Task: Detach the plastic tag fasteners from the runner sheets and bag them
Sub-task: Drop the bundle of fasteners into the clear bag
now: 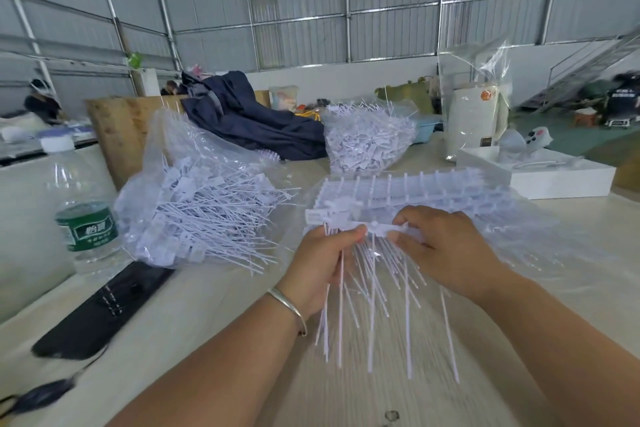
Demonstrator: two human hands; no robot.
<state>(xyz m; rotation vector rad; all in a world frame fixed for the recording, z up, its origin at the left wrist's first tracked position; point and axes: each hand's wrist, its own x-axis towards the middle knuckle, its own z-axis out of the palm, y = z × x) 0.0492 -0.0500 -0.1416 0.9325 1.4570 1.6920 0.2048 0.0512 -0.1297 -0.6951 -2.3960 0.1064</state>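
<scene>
Progress: partway, by my reading. Clear plastic bag of loose white tag fasteners (194,218) lies left of the hands, mouth open, well filled; a second filled clear bag (367,142) stands further back. Stack of white moulded runner sheets (415,187) lies just beyond the hands, apparently untouched. Left hand (325,263) grips a bunch of detached fasteners, tails hanging toward the beige tabletop (207,340). Right hand (440,246) pinches the white runner strip (381,229) held between both hands. Bagging of this bunch remains.
</scene>
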